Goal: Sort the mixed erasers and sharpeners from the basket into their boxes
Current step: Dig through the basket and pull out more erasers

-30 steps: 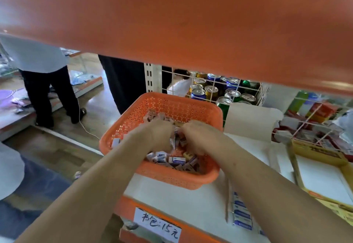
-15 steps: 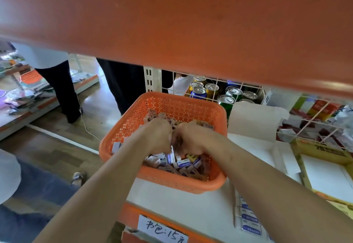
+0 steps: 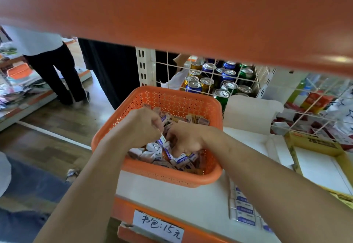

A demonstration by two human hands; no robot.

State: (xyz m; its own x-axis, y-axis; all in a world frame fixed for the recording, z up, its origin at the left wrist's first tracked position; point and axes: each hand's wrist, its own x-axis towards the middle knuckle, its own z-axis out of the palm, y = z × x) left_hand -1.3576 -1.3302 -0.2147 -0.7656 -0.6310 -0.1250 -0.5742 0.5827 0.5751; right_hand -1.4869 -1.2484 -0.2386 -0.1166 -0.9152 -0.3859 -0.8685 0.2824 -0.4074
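Erasers (image 3: pixel 181 159) fill the orange basket (image 3: pixel 172 180), which sits on the white shelf (image 3: pixel 172 197) near its front edge. A second ago both hands were low in the pile and pressed close together. Now the left hand (image 3: pixel 142 126) has come up a little, and the two hands are a bit apart. Its fingers are curled and pinch a small eraser with a blue band. The right hand (image 3: pixel 188 138) is still down in the pile with its fingers bent under. I cannot tell if it holds anything. So I think the picking has begun, but nothing has left the basket yet.

These erasers are little white blocks with blue and purple wrappers, lying every which way. Some tan little packs (image 3: pixel 198 119) lie by the far wall of the basket. They may be the sharpeners, but they are too small to tell. Just right of the basket, a white box (image 3: pixel 246 141) already holds a neat row of sorted erasers (image 3: pixel 245 211).
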